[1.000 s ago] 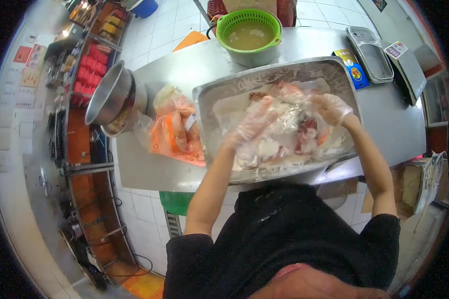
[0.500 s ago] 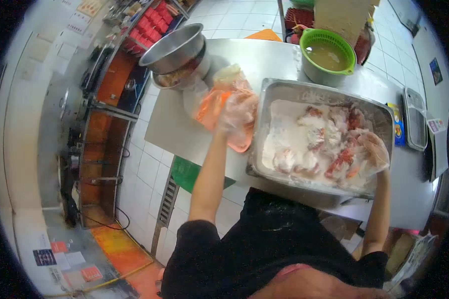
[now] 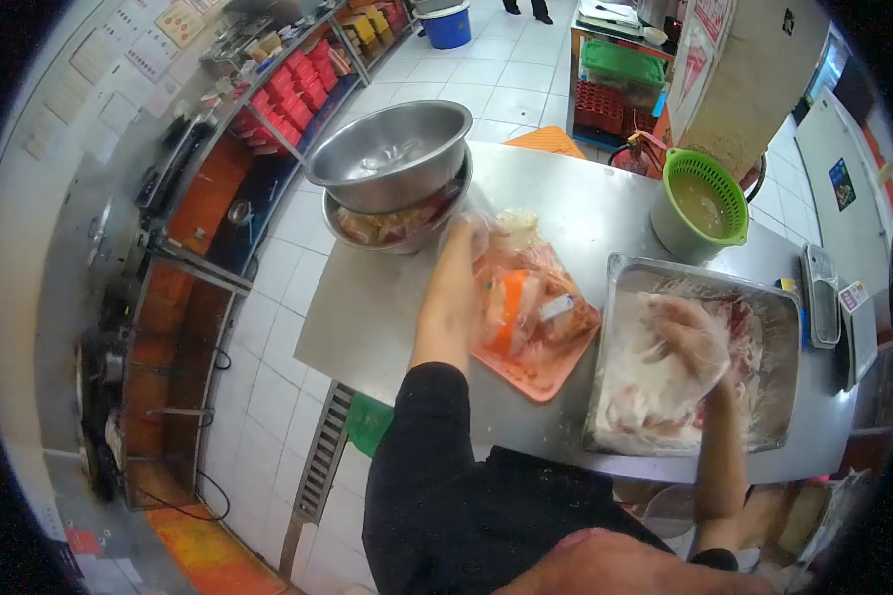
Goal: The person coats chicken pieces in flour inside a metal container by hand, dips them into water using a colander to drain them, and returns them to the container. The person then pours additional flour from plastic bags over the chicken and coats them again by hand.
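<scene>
Okay, bowl (image 3: 387,164): stiff metal, light-looking; rim is the grip. Left hand (image 3: 469,238), gloved, blurred beside bowl and bag (image 3: 516,309); can't tell if it's gripping. Bag lies on tray (image 3: 541,390); probably limp, slick, best gathered at its top. Pan (image 3: 783,377) on the table's right side: rigid, probably heavy, take opposite rims. Right hand (image 3: 693,345) over its powder (image 3: 628,369), fingers loosely spread, nothing visibly held. Meat (image 3: 744,327) in pan: likely soft, slippery where bare; cup thick middles.
</scene>
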`<state>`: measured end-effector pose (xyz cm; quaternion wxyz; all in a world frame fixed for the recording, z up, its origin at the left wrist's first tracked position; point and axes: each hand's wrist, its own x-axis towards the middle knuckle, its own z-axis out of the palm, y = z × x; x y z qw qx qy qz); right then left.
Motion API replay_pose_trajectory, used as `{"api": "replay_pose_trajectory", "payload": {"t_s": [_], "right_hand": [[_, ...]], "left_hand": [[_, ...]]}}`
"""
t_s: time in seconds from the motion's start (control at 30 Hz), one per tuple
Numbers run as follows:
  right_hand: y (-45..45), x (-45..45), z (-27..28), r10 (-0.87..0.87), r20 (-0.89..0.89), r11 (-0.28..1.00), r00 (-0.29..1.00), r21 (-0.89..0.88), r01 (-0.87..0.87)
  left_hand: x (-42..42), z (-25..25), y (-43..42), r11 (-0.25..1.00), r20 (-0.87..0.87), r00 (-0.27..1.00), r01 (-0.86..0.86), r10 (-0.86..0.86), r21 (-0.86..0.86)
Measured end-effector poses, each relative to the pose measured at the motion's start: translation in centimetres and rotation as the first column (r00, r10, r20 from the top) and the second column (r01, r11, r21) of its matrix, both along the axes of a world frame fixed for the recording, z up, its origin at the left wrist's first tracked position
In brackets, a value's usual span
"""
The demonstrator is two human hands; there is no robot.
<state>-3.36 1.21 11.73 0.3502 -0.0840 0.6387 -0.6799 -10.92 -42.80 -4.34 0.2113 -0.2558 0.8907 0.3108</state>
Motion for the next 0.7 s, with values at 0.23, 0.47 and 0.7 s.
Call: {"api": "replay_pose_trajectory", "payload": {"t_s": [0.23,0.47,0.7], "right_hand": [[-4.9,-0.7,1.7,0.07,0.032,0.997,0.997,0.007,-0.07],[-8.8,-2.6,3.8,0.103,-0.179,0.994,0.978,0.06,-0.093],[-12.1,-1.3,4.5,0.364,-0.353,0.931,0.862,0.147,-0.334]], "left_hand": [[2.3,6.5,3.4,0.967,-0.372,0.903,0.249,-0.214,0.051],[7.3,19.9,9.5,0.652,-0.43,0.496,0.638,-0.754,-0.409],[14.3,15.9,12.2,0.774,-0.643,0.614,0.631,-0.458,0.051]]}}
